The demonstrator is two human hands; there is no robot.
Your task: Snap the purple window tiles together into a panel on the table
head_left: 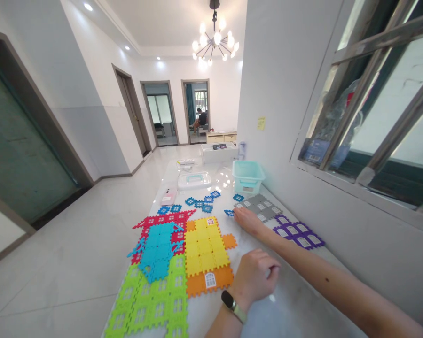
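Note:
Interlocking foam puzzle panels printed with little windows lie flat on a white marble table [289, 300]. My right hand [248, 221] reaches across it, its fingertips at a small blue puzzle piece [229, 212] beside a grey panel [259, 206]. My left hand [254, 277], with a black-banded wristband, is curled loosely just right of an orange panel [211, 281]. A yellow panel [206, 246] adjoins that orange one. Further left, a turquoise panel [157, 253] overlaps a red panel [164, 219], with a green panel [151, 305] nearest me. A purple panel [298, 234] lies right of the grey one.
Several blue pieces [200, 203] are scattered beyond the panels. Further along stand a turquoise plastic basket [247, 176], a clear lidded case [194, 180] and a white box [218, 152]. A wall and window [370, 94] run along the right; a person [199, 121] sits in a far room.

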